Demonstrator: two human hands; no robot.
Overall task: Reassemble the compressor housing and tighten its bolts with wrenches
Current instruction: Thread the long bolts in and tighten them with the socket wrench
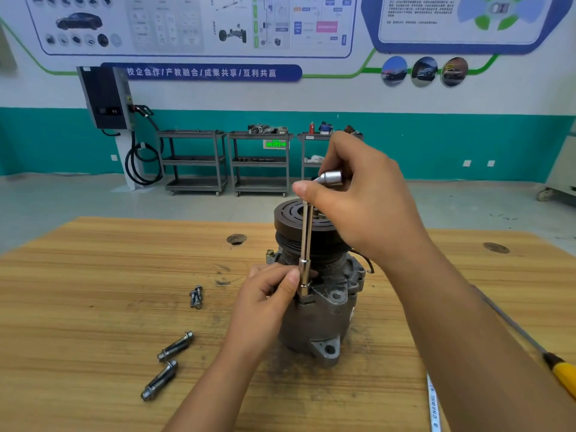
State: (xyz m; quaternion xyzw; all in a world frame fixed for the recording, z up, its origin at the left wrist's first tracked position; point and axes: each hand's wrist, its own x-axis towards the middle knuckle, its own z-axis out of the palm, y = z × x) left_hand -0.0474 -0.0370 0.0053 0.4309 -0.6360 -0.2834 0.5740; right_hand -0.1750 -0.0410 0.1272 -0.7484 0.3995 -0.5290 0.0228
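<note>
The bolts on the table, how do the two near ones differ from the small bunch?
The long bolts are longer and thicker than the small bolts. The long bolts lie end to end; the small bolts are bunched side by side. Both are grey, flanged and loose on the table.

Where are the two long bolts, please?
In the head view, the two long bolts lie on the wooden table, left of the compressor, nearer the camera than the small bolts.
</note>
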